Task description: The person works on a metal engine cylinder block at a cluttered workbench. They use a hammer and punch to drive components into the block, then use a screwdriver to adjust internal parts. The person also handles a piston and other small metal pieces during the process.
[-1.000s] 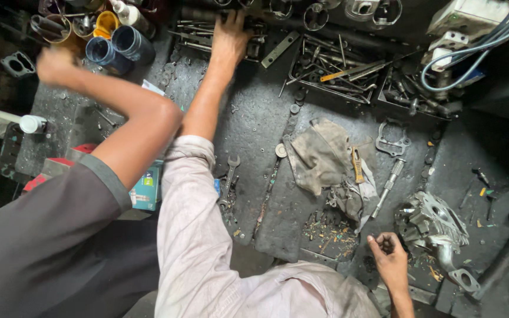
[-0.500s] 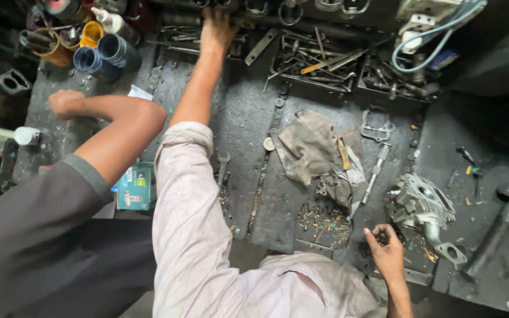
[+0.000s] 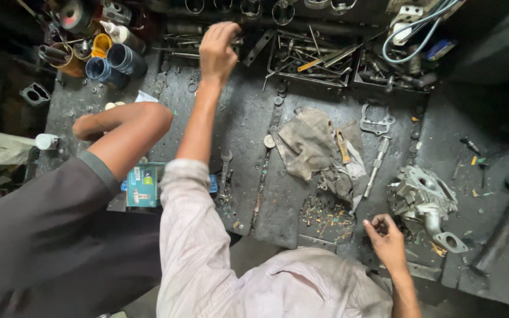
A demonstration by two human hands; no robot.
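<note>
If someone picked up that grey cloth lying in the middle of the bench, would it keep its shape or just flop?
The grey cloth would most likely flop: it lies crumpled in soft folds on the workbench. It looks light for its size, being thin fabric. The yellow-handled tool resting on it would probably slide off if the cloth were lifted.
</note>
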